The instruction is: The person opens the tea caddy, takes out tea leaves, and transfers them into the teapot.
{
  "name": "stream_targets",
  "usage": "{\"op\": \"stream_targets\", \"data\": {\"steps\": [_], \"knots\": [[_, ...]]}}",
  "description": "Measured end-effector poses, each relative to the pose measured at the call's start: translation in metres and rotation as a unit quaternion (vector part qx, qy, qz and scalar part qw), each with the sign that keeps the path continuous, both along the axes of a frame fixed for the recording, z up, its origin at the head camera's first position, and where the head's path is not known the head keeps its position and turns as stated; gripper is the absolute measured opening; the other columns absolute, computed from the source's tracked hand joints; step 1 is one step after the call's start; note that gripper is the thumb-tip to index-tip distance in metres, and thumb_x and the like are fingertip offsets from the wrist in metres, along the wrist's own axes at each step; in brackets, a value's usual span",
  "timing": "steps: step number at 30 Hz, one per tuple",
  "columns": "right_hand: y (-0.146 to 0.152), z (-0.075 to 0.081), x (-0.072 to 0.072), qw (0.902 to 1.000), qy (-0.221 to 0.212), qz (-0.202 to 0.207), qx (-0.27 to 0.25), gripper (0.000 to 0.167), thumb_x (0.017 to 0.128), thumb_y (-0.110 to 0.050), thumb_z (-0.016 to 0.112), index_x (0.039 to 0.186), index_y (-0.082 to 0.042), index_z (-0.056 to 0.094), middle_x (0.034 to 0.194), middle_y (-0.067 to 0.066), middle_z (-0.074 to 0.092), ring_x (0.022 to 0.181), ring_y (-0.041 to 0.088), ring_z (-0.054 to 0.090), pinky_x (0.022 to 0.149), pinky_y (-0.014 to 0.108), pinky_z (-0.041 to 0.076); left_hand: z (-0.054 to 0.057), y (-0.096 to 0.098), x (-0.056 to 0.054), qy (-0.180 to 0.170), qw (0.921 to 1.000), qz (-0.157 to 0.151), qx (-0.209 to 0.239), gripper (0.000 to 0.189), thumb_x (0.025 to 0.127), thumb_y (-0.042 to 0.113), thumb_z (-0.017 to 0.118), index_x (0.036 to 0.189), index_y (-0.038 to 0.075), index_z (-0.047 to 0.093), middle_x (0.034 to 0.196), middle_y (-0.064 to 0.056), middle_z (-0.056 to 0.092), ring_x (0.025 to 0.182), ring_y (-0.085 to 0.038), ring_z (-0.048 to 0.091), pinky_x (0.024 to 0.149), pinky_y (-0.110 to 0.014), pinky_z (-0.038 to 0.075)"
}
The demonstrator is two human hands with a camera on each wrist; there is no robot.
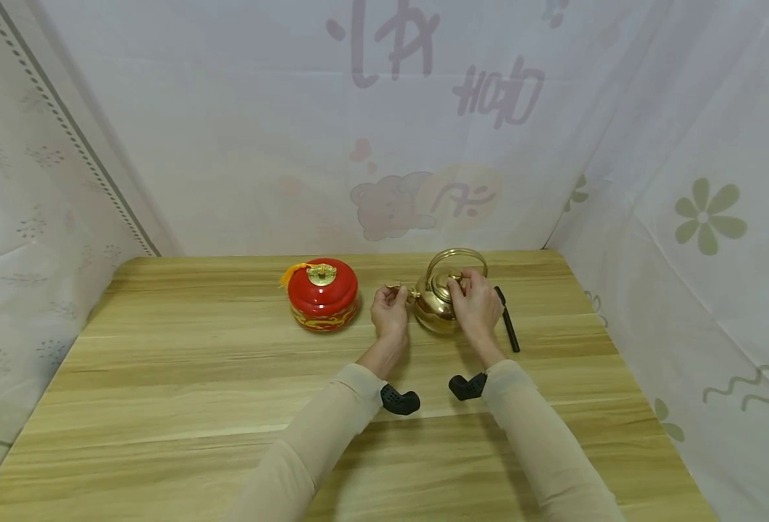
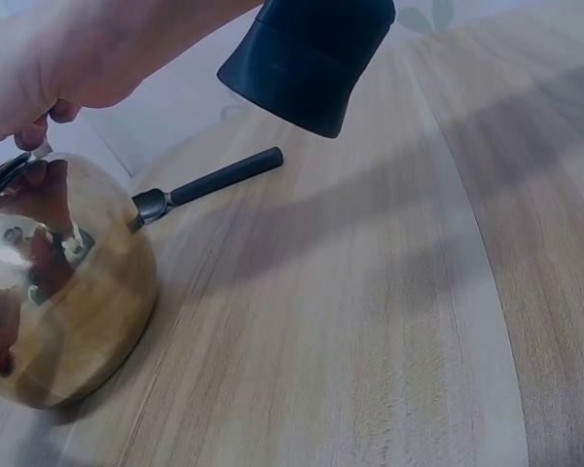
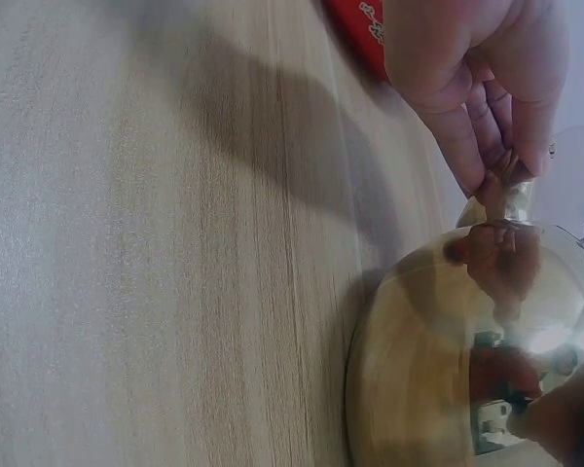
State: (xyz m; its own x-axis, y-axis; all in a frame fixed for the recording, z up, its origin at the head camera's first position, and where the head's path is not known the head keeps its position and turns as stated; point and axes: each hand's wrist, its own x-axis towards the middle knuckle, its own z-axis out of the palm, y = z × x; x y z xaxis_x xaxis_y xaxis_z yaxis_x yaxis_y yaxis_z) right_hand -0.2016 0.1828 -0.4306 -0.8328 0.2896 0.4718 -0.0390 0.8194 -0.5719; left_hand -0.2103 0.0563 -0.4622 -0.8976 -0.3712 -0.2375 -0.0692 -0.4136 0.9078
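A shiny gold teapot (image 1: pixel 435 312) with an arched handle (image 1: pixel 457 253) stands upright on the wooden table, its spout towards the left. My left hand (image 1: pixel 391 313) pinches the spout's tip between thumb and fingers, seen closer in the right wrist view, where the left hand (image 3: pixel 482 73) is above the spout (image 3: pixel 519 201). At the top of the pot, the thumb and fingers of my right hand (image 1: pixel 478 308) are at the lid (image 1: pixel 445 285), seemingly on its knob, which they mostly cover. The left wrist view shows that right hand (image 2: pixel 73 63) over the pot's rounded body (image 2: pixel 88 292).
A red lidded jar (image 1: pixel 322 297) with a gold medallion and yellow tassel stands left of my left hand. Just right of the teapot lies a slim black-handled tool (image 1: pixel 510 330). Printed cloth walls (image 1: pixel 260 145) border the table (image 1: pixel 214 391) at the back and sides.
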Motion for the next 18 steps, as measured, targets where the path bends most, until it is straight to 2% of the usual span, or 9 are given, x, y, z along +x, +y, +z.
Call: {"op": "stream_targets", "data": {"steps": [12, 18], "knots": [[0.0003, 0.0030, 0.0006, 1.0000, 0.003, -0.001, 0.002, 0.032, 0.087, -0.028, 0.069, 0.109, -0.005, 0.068, 0.061, 0.006, 0.052, 0.047, 0.018, 0.037, 0.042, 0.027, 0.024, 0.0013, -0.0004, 0.0012, 0.000, 0.9999, -0.011, -0.012, 0.011, 0.088, 0.006, 0.065, 0.095, 0.000, 0.060, 0.092, -0.007, 0.062, 0.084, -0.011, 0.055, 0.086, -0.041, 0.051], [0.0027, 0.0027, 0.0020, 0.9997, 0.023, 0.000, 0.002, 0.032, 0.087, -0.030, 0.069, 0.107, -0.005, 0.068, 0.063, 0.007, 0.054, 0.045, 0.015, 0.035, 0.041, 0.026, 0.023, 0.0019, -0.0012, 0.0014, 0.001, 0.9999, -0.011, -0.011, 0.010, 0.088, 0.004, 0.064, 0.095, -0.002, 0.059, 0.091, -0.007, 0.061, 0.081, -0.010, 0.054, 0.082, -0.037, 0.052]]}}
